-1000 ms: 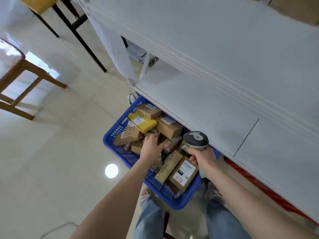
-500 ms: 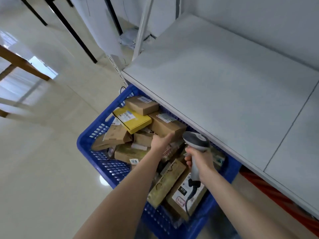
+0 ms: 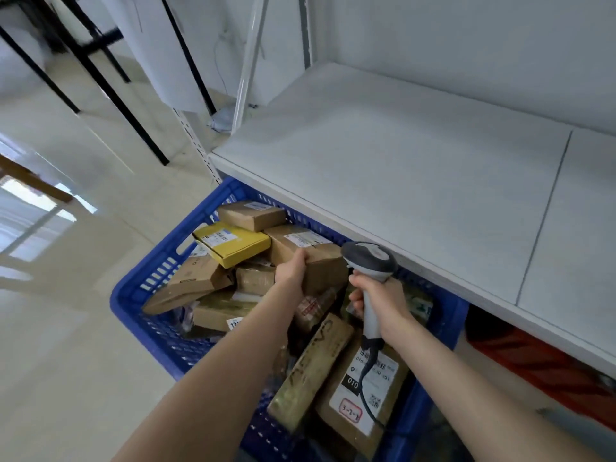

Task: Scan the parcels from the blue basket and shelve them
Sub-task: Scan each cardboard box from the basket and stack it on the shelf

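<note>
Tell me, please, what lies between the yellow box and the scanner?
A brown parcel, gripped by the left hand, lies between them in the head view.

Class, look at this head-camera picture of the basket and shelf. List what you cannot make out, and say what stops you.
All in the head view:
1. Far side of the blue basket, hidden under the shelf.
2. Fingers of the left hand, tucked beneath the brown parcel it grips.
3. Window of the scanner in the right hand, turned away from the camera.
4. Whatever lies below the left forearm.
5. The brown parcel's label print, too small.
</note>
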